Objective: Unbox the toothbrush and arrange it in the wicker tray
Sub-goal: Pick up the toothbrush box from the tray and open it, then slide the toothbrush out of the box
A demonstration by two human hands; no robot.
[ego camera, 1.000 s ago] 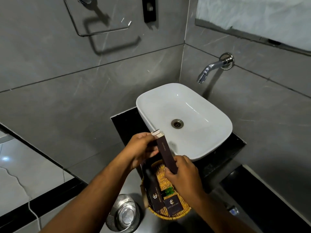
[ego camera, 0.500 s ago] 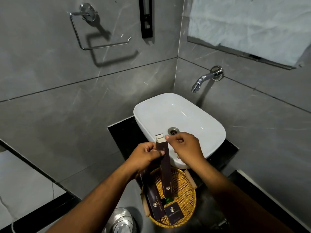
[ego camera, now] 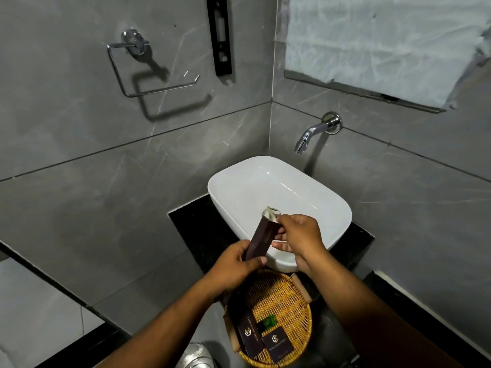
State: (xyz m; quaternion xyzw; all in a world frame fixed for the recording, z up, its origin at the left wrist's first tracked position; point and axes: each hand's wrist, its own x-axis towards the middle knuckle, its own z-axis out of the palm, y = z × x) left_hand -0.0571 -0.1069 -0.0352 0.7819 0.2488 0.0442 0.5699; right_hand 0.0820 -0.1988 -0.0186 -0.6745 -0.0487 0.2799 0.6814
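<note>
Toothbrush box [ego camera: 261,240], dark brown, slim: tilted over the near rim of the white basin [ego camera: 281,187], above the wicker tray [ego camera: 297,309]. My left hand [ego camera: 235,266] clamps its lower end; my right hand [ego camera: 299,236] pinches the opened pale flap at the top. Wicker tray, on the black worktop [ego camera: 191,224]: holds two dark branded boxes [ego camera: 277,343] and a small green item [ego camera: 269,320]. Toothbrush itself not visible.
</note>
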